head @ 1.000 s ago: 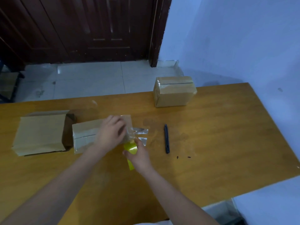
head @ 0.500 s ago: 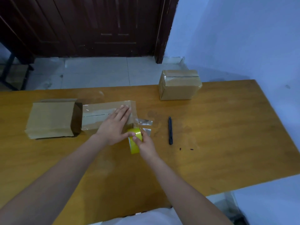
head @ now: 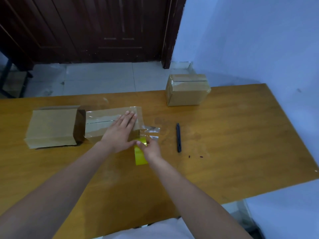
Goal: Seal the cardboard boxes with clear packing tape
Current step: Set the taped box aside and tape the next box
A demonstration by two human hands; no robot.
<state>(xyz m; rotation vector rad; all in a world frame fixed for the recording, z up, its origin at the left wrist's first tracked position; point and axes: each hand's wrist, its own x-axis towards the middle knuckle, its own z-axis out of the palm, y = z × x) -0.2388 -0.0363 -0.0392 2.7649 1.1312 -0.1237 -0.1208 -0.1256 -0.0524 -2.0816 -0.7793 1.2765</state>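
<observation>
The person was in the middle of taping the middle box, which lay on the tabletop between an open box and a taped box farther back. The left hand lay flat on the box top, fingers straight and close together, pressing the clear tape down. The right hand pinched the yellow tape roll just beside the box's right end, with tape stretched from box to roll. Next, the tape probably needed cutting; a dark cutter lay near the right hand. Both arms reached forward over the tabletop.
</observation>
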